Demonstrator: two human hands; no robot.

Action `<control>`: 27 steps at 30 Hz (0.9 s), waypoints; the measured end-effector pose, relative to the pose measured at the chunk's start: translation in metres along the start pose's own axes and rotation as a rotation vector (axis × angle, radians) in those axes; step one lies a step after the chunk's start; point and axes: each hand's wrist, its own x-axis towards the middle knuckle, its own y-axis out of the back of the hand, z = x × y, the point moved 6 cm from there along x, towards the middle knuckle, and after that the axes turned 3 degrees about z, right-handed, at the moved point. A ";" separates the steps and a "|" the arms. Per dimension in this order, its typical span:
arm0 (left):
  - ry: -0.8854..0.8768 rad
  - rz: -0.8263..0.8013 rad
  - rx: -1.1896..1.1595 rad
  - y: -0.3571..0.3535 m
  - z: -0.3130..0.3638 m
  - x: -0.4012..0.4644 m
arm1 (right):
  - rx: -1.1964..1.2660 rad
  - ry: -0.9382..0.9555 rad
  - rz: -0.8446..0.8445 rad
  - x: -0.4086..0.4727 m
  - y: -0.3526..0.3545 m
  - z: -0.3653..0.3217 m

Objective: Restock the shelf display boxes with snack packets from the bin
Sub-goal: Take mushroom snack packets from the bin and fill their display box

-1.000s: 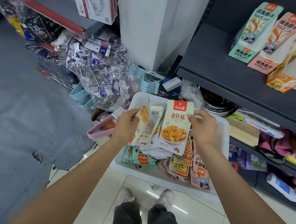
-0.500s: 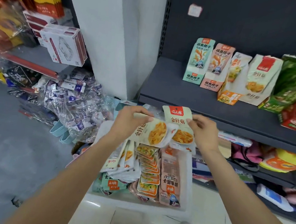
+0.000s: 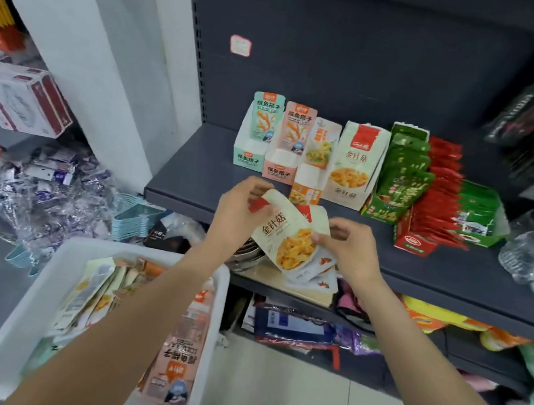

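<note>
Left hand point(image 3: 240, 208) grip clamped on the top edge of a cream snack packet point(image 3: 287, 240), fingers curled round it. Right hand point(image 3: 349, 246) grip pinched on the same bunch from the right side; I see more packets fanned out under the top one, count unclear. The bunch sits in the air just in front of the dark shelf point(image 3: 192, 184) edge, below the display boxes. I can't read the small print; edges are motion-blurred.

White bin point(image 3: 15, 321) low left on the floor, partly covered by my left forearm, holds mixed packets, a pink one point(image 3: 176, 372) at its right side.

On the shelf, left to right: teal box point(image 3: 252, 151), pink box point(image 3: 282, 163), narrow orange box point(image 3: 310, 181), cream box point(image 3: 352, 177) with matching packets, green box point(image 3: 396, 187) full, red box point(image 3: 429, 223) full. Far right items are blurred and cut off.
</note>
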 end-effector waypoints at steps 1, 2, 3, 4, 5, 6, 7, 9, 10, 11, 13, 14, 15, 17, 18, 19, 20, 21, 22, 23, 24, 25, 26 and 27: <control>0.022 -0.007 -0.016 -0.005 -0.001 0.004 | 0.031 -0.011 0.014 0.004 0.010 0.004; 0.045 -0.020 -0.018 -0.011 -0.003 0.008 | 0.059 -0.019 0.024 0.008 0.019 0.007; 0.067 -0.032 -0.006 -0.016 -0.005 0.013 | 0.081 -0.025 0.031 0.013 0.026 0.010; 0.083 -0.037 0.011 -0.020 -0.005 0.018 | 0.094 -0.026 0.030 0.018 0.032 0.012; 0.091 -0.033 0.021 -0.024 -0.005 0.024 | 0.093 -0.022 0.027 0.024 0.036 0.013; 0.088 -0.021 0.022 -0.027 -0.003 0.031 | 0.073 -0.012 0.022 0.029 0.039 0.013; 0.074 -0.007 0.013 -0.030 0.000 0.038 | 0.042 0.003 0.017 0.036 0.041 0.013; 0.025 0.007 -0.003 -0.036 0.010 0.053 | 0.005 0.036 0.005 0.050 0.044 0.009; -0.010 0.006 -0.002 -0.038 0.016 0.061 | 0.002 0.048 -0.001 0.057 0.044 0.007; -0.045 0.003 0.004 -0.041 0.021 0.070 | 0.003 0.052 -0.004 0.066 0.045 0.005; -0.104 0.000 0.022 -0.048 0.028 0.090 | 0.019 0.047 0.001 0.084 0.046 0.004; -0.133 -0.013 0.036 -0.054 0.030 0.100 | 0.030 0.046 0.004 0.092 0.047 0.003; -0.172 -0.038 0.060 -0.061 0.033 0.109 | 0.040 0.045 0.012 0.101 0.048 0.002; -0.253 -0.090 0.116 -0.077 0.040 0.128 | 0.025 0.045 0.044 0.120 0.051 0.002; -0.270 -0.103 0.123 -0.083 0.042 0.137 | 0.003 0.047 0.064 0.128 0.054 0.002; -0.276 -0.111 0.114 -0.088 0.045 0.146 | -0.007 0.049 0.083 0.136 0.057 0.003; -0.280 -0.114 0.096 -0.092 0.048 0.154 | 0.000 0.052 0.100 0.143 0.061 0.003; -0.292 -0.113 0.075 -0.095 0.051 0.161 | 0.014 0.051 0.112 0.149 0.064 0.002; -0.302 -0.109 0.061 -0.098 0.054 0.168 | 0.032 0.046 0.119 0.155 0.068 0.002; -0.300 -0.109 0.049 -0.102 0.055 0.175 | 0.057 0.033 0.126 0.160 0.072 0.001; -0.270 -0.117 0.038 -0.107 0.053 0.182 | 0.083 0.024 0.140 0.165 0.075 0.000; -0.211 -0.140 0.021 -0.112 0.048 0.189 | 0.109 0.019 0.160 0.170 0.079 -0.001; -0.141 -0.177 -0.006 -0.117 0.042 0.194 | 0.133 0.016 0.186 0.174 0.083 -0.002; -0.086 -0.220 -0.041 -0.123 0.037 0.199 | 0.161 0.011 0.214 0.179 0.087 -0.003</control>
